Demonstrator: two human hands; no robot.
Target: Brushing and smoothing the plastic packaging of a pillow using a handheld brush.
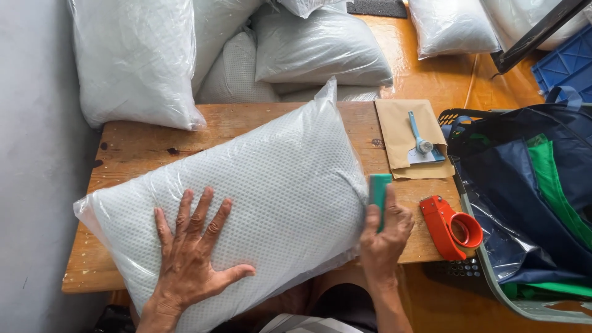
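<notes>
A small packing workshop: bagged pillows (132, 58) piled behind a wooden table (142, 145) with a tape dispenser (450, 227).

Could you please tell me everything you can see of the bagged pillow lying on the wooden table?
The pillow is white with a fine dotted mesh texture, sealed in a clear, wrinkled plastic bag. It lies flat and diagonally across the wooden table, one bag corner pointing up toward the far edge. The left hand presses flat on it, fingers spread. The right hand holds a green tool against its right end.
</notes>
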